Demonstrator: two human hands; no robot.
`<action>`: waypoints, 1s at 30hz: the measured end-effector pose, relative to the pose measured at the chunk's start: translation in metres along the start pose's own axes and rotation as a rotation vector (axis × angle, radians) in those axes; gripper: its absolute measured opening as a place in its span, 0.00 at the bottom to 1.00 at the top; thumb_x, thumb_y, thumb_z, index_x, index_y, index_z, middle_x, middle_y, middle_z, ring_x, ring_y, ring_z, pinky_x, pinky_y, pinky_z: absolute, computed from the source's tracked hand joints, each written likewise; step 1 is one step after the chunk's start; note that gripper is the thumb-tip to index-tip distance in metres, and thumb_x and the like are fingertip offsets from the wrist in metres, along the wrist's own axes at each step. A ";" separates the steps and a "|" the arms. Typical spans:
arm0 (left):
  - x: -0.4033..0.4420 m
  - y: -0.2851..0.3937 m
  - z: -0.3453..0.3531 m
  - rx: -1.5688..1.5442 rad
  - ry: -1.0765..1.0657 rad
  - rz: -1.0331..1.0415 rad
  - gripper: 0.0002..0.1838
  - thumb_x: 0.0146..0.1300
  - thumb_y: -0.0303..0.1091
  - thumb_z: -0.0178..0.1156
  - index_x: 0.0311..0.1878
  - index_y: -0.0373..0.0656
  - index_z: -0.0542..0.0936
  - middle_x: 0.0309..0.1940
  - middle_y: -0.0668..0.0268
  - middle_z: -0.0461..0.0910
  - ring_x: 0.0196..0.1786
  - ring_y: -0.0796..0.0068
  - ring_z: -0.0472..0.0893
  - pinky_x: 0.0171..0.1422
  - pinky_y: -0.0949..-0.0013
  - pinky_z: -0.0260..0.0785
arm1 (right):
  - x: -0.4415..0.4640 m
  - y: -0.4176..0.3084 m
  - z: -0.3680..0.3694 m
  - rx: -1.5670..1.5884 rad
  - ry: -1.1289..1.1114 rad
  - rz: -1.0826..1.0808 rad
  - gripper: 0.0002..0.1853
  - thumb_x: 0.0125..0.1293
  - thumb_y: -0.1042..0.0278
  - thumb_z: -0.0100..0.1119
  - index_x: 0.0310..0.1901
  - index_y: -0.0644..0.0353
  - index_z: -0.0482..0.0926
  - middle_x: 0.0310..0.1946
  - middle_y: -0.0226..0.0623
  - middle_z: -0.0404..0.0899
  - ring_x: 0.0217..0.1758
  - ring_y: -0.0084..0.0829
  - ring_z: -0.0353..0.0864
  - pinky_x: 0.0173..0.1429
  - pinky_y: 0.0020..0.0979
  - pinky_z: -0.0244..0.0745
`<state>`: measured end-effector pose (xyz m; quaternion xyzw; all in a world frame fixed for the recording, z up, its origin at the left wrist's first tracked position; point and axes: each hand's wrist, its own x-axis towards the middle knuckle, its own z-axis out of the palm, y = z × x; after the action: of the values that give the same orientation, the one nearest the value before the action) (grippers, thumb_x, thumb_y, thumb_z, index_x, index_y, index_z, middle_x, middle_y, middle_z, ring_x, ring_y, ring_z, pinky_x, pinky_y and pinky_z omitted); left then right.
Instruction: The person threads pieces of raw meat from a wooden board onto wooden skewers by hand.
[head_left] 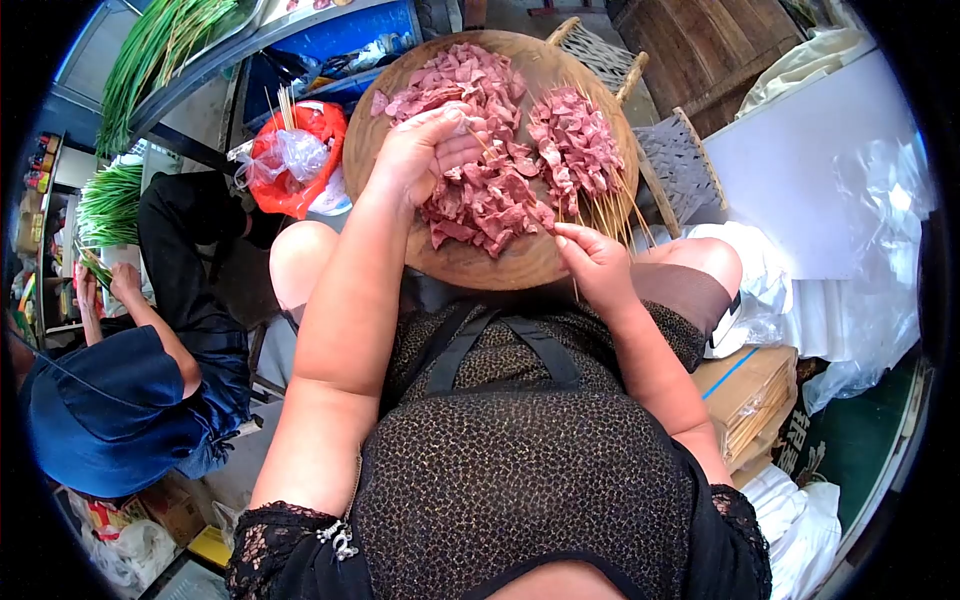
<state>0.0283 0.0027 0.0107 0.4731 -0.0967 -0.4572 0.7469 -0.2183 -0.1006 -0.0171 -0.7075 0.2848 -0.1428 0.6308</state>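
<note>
Over the heap of cut raw meat (pixel 485 205) on a round wooden chopping block, my left hand (pixel 428 150) has its fingers curled in. What it holds is hidden; a thin stick tip shows beside its fingers. At the block's near edge, my right hand (pixel 597 265) pinches thumb and forefinger on what looks like a thin wooden skewer. Meat touches its fingertips, and a stick end shows below the hand. Several loaded meat skewers (pixel 577 145) lie piled on the right of the chopping block (pixel 450 272), bare ends toward me.
Left of the block is a red plastic bag (pixel 310 175) with sticks and clear plastic. A co-worker in a dark blue top (pixel 110 400) handles green stalks at far left. Woven stools (pixel 680 165) stand to the right, beside a white surface (pixel 790 190). Flattened cardboard (pixel 745 395) lies near my right arm.
</note>
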 end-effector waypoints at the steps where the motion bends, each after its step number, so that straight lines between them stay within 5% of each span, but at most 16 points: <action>1: 0.000 0.001 0.000 -0.001 0.001 -0.001 0.14 0.64 0.29 0.51 0.51 0.34 0.71 0.43 0.53 0.79 0.41 0.68 0.81 0.47 0.67 0.77 | 0.000 0.000 0.000 0.000 -0.001 -0.010 0.12 0.62 0.72 0.55 0.47 0.65 0.78 0.28 0.23 0.76 0.28 0.13 0.71 0.35 0.17 0.69; 12: -0.005 0.000 0.009 0.097 -0.107 -0.077 0.13 0.64 0.33 0.54 0.49 0.38 0.74 0.44 0.55 0.79 0.44 0.65 0.80 0.50 0.63 0.75 | 0.000 -0.003 -0.007 -0.065 -0.003 -0.037 0.12 0.61 0.73 0.55 0.46 0.66 0.79 0.33 0.27 0.79 0.32 0.14 0.73 0.38 0.18 0.70; 15: -0.005 -0.002 0.012 0.093 -0.116 -0.076 0.13 0.64 0.34 0.54 0.48 0.38 0.74 0.44 0.56 0.79 0.45 0.65 0.80 0.51 0.62 0.75 | 0.001 0.000 -0.003 -0.036 0.010 -0.067 0.12 0.62 0.72 0.56 0.46 0.66 0.78 0.30 0.26 0.78 0.29 0.14 0.73 0.36 0.18 0.70; 20: -0.002 -0.007 0.011 0.082 -0.135 -0.090 0.12 0.64 0.34 0.54 0.47 0.38 0.74 0.45 0.56 0.78 0.46 0.66 0.79 0.52 0.61 0.74 | 0.004 0.000 -0.002 0.274 -0.089 0.183 0.13 0.63 0.69 0.55 0.48 0.64 0.77 0.23 0.24 0.74 0.24 0.14 0.69 0.29 0.17 0.65; 30: 0.000 -0.016 0.013 0.058 -0.123 -0.092 0.14 0.61 0.33 0.58 0.48 0.36 0.75 0.42 0.62 0.79 0.42 0.69 0.79 0.49 0.64 0.75 | 0.018 -0.003 0.010 0.263 -0.072 0.111 0.14 0.64 0.67 0.54 0.48 0.65 0.76 0.22 0.24 0.73 0.23 0.12 0.67 0.28 0.15 0.61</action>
<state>0.0110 -0.0072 0.0044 0.4694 -0.1339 -0.5162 0.7037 -0.1979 -0.1031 -0.0183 -0.6065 0.2795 -0.1183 0.7349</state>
